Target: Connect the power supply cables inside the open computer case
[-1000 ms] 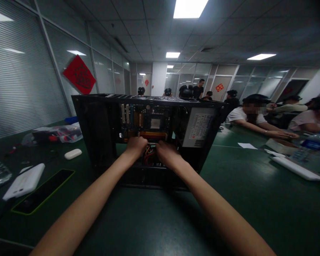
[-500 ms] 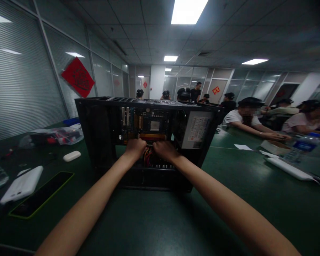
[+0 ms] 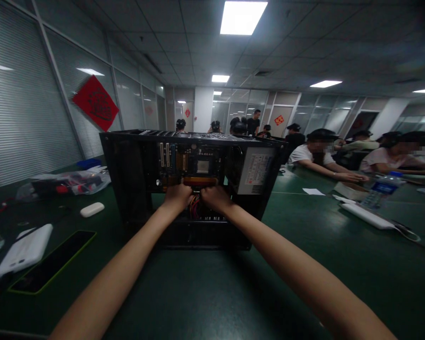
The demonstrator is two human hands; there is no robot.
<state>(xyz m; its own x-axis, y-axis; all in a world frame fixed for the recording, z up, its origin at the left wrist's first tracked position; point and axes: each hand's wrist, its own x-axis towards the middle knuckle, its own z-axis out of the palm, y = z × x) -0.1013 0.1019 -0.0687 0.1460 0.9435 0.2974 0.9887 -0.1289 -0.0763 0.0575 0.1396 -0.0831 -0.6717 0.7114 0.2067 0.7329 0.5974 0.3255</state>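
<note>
An open black computer case (image 3: 127, 174) stands on the green table (image 3: 205, 293) in front of me. Inside it I see a motherboard (image 3: 189, 160), a grey power supply (image 3: 257, 170) at the right and coloured wires (image 3: 194, 208) below. Both my arms reach into the case. My left hand (image 3: 177, 196) and my right hand (image 3: 214, 196) sit side by side, fingers curled closed at the lower edge of the motherboard by an orange strip (image 3: 200, 181). What the fingers grip is hidden.
A white box (image 3: 24, 248), a black phone with a green rim (image 3: 53, 264), a small white case (image 3: 92, 209) and a plastic bag (image 3: 67, 182) lie at the left. Other people sit at the right by a water bottle (image 3: 378, 191) and a white keyboard (image 3: 366, 216).
My hands have drawn a little closer together and slightly higher at the motherboard's edge. The view has shifted a little to the right.
</note>
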